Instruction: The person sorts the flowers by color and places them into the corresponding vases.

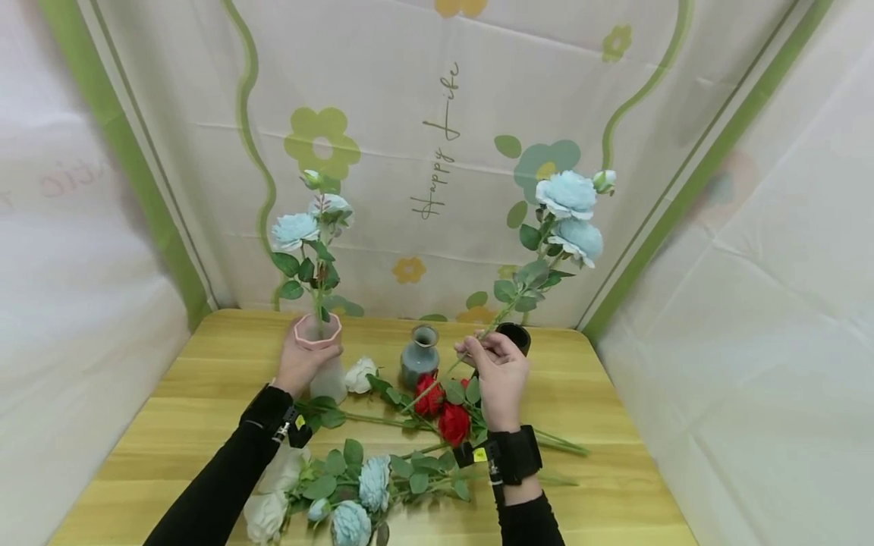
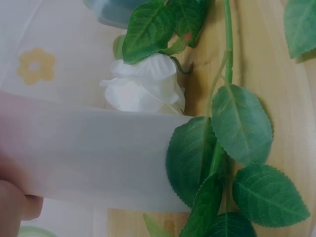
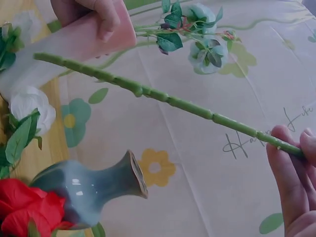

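Right hand pinches the stem of a pale-blue artificial flower spray; left hand grips a pink-and-white vase holding another. Cursive "Happy Life" marks the backdrop; faint side-panel lettering is hard to read. Right hand partly hides a black vase, the pinched spray's blooms above

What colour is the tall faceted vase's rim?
Pink; the rim shows best in the head view.

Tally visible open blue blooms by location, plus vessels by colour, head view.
Blue blooms in the pink-and-white vase: 2
Blue blooms on the stem in the right hand: 2
Blue blooms on the table: 2
Pink-and-white vase: 1
Blue-grey vase: 1
Black vessel: 1
Total: 9
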